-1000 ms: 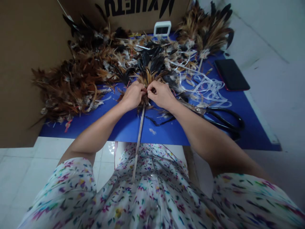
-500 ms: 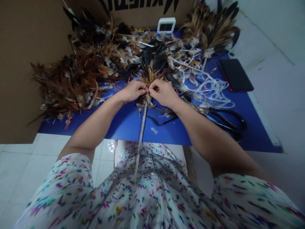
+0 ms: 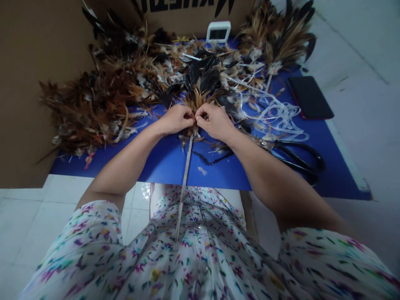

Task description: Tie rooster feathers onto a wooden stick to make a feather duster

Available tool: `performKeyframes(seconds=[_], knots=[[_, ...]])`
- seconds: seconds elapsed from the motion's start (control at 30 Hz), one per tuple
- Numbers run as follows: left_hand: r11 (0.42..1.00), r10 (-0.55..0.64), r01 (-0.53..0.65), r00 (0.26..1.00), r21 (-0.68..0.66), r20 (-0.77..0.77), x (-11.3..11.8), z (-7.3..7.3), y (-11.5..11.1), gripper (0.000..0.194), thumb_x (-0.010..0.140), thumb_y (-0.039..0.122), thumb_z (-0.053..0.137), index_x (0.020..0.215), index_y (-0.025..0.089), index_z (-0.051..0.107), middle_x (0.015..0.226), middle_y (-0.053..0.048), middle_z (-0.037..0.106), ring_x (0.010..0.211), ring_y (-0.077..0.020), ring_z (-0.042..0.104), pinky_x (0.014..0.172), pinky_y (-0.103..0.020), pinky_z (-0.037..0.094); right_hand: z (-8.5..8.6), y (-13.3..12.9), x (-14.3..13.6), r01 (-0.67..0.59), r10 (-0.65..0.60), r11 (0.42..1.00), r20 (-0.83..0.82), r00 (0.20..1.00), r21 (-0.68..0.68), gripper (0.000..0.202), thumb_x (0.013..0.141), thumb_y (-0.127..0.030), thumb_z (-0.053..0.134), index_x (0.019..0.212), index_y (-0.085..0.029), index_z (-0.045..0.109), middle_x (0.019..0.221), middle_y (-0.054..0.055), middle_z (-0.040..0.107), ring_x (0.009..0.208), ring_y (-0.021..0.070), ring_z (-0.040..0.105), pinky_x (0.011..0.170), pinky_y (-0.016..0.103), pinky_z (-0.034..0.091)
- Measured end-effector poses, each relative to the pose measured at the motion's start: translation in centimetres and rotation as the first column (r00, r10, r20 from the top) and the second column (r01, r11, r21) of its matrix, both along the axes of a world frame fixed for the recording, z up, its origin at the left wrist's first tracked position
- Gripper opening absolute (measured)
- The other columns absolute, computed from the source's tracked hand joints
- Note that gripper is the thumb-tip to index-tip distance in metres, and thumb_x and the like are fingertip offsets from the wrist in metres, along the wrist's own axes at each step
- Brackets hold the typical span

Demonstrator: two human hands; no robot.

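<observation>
A feather duster [image 3: 203,81] lies in front of me, its black and golden-brown feathers pointing away over the blue tabletop. Its thin stick [image 3: 186,166] runs back past the table edge to my lap. At the base of the feathers my left hand [image 3: 178,119] is closed, thumb and fingers pinched together. Facing it, my right hand [image 3: 215,121] pinches at the same spot, the fingertips almost touching. Thin red string [image 3: 231,119] shows beside the right hand, and a trace of red lies between the fingertips; the binding itself is mostly hidden by the fingers.
Loose brown feathers [image 3: 93,108] heap up at left. Tangled white plastic strip [image 3: 278,110], black-handled scissors [image 3: 300,160] and a dark phone [image 3: 310,98] lie at right. Behind stand a small white digital display [image 3: 218,32], another feather bunch [image 3: 278,37] and a cardboard box [image 3: 187,23].
My fingertips have shifted very slightly at the base of the feathers, and less red shows between them. The duster and its stick have stayed in place.
</observation>
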State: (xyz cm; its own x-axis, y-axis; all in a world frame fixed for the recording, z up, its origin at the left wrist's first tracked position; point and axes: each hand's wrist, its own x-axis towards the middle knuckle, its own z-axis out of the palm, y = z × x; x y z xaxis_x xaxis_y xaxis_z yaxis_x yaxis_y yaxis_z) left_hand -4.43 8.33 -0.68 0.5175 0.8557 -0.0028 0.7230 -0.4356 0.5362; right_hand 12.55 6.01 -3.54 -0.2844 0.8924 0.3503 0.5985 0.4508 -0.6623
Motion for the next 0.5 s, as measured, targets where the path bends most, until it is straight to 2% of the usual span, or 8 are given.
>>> performKeyframes(seconds=[0.27,0.5], knots=[[0.996,-0.033,0.036,0.999,0.079,-0.042,-0.26,0.07,-0.47,0.023,0.079,0.019,0.05,0.087,0.012,0.07,0.085,-0.005,0.069,0.079,-0.014,0.06,0.079,-0.027,0.045,-0.12,0.07,0.05,-0.004,0.004,1.0,-0.008,1.0,0.001,0.008,0.078,-0.013,0.053,0.078,-0.018,0.059,0.079,0.004,0.065,0.072,0.0152,0.056,0.072,0.03,0.042],[0.997,-0.071,0.07,0.997,-0.025,-0.012,-0.37,0.12,0.13,0.021,0.076,0.022,0.053,0.083,0.012,0.07,0.077,-0.002,0.067,0.071,-0.012,0.057,0.072,-0.025,0.044,-0.01,0.0,-0.04,-0.022,0.021,1.0,-0.003,1.0,-0.007,0.007,0.079,-0.014,0.053,0.078,-0.017,0.06,0.08,0.004,0.065,0.073,0.0154,0.056,0.072,0.03,0.042]])
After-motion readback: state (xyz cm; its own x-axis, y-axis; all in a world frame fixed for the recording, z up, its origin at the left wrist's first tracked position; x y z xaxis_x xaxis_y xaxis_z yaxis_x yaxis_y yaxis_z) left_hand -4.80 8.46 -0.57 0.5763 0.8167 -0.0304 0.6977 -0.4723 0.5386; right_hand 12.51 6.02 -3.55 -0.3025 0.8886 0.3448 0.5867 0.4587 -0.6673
